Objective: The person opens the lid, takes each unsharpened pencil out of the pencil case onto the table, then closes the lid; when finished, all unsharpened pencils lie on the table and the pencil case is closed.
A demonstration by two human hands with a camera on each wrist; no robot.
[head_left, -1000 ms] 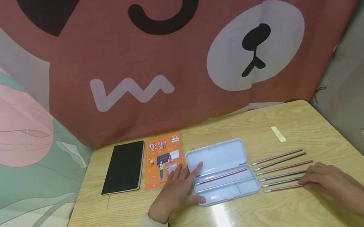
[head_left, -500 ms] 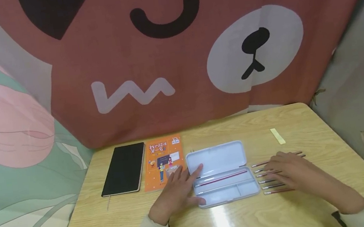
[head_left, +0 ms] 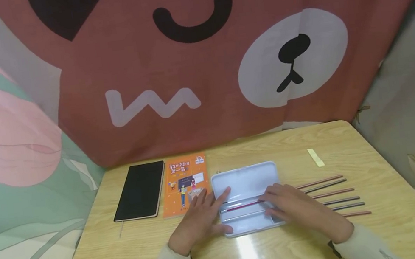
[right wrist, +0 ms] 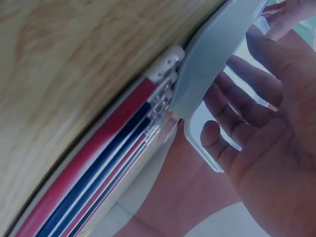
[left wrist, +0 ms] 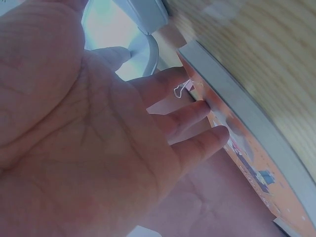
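A pale blue pencil case [head_left: 245, 178] lies with its lid raised. One red pencil [head_left: 239, 207] rests in its back compartment. My left hand [head_left: 199, 222] spreads over the case's left end, index finger against the lid, thumb at the near corner. My right hand [head_left: 297, 209] reaches over the right end, fingers loosely bent above the pencil's far part and thumb apart from them; its fingertips are partly hidden. Several red and dark pencils [head_left: 338, 194] lie side by side under and right of that hand. The right wrist view shows their metal-capped ends [right wrist: 165, 64] beside the case [right wrist: 205, 64].
Left of the case lie an orange book [head_left: 176, 197] and a black notebook [head_left: 139, 192] with a ribbon. A pale yellow strip [head_left: 316, 157] sits at the back right. A printed cloth [head_left: 192, 127] hangs behind the table [head_left: 130, 258].
My right hand has moved left from the loose pencils' far ends, across them, to the right end of the case. The left hand stays on the case.
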